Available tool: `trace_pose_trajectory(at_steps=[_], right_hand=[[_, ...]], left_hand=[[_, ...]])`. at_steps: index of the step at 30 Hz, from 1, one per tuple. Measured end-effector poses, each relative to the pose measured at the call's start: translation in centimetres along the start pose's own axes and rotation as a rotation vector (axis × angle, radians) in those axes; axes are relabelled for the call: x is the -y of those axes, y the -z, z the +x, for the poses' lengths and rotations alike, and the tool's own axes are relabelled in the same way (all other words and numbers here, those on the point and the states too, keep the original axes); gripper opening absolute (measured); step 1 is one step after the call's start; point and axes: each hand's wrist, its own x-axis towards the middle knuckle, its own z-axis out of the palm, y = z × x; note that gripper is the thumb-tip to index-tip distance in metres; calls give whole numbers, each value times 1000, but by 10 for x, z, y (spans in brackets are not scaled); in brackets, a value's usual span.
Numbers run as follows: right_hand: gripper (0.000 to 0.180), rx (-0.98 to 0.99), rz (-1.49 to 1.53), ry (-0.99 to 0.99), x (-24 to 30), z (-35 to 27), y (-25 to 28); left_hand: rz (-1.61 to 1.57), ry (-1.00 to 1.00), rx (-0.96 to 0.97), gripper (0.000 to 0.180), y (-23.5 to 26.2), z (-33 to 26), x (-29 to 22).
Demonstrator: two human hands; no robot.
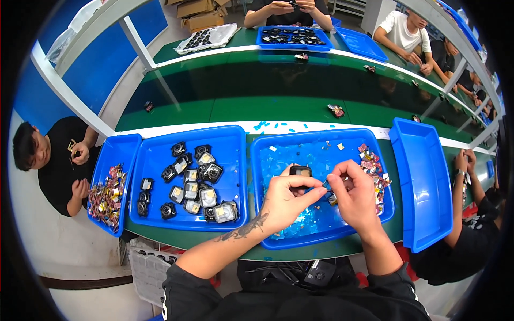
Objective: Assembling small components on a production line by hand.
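Note:
Over a blue tray point(256, 160) strewn with small blue film pieces, both of my hands meet. My left hand point(289, 195) is closed around a black watch case point(300, 170), whose face shows a light rectangular part. Its thumb and forefinger reach toward my right hand point(352, 195). The right fingers are pinched together close to the left fingertips. What they hold is too small to make out. Along the tray's right side lies a heap of small circuit boards point(370, 160) with pink and gold parts.
Left of me, another blue tray point(241, 160) carries several black watch cases point(191, 189). Beyond it a narrow blue bin point(133, 147) holds more circuit boards. A blue bin point(423, 184) stands at right. A green conveyor belt point(241, 96) carries scattered parts. Co-workers sit around.

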Motion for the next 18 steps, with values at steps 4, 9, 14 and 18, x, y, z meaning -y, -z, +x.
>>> trace_pose_trajectory(at_steps=[4,9,14,18], right_hand=[[12,7,-377,376,-5,7,-1],[16,66,-603,584,0,0,1],[20,-87,-527,344,-12,-2,21],[31,195,-89,144,-3,1,19]], left_hand=[[21,-8,-5,13,-1,1,7],[-28,42,-17,14,0,3,12],[-107,105,34,17,3,6,8],[-398,276,204,18,14,9,7]])
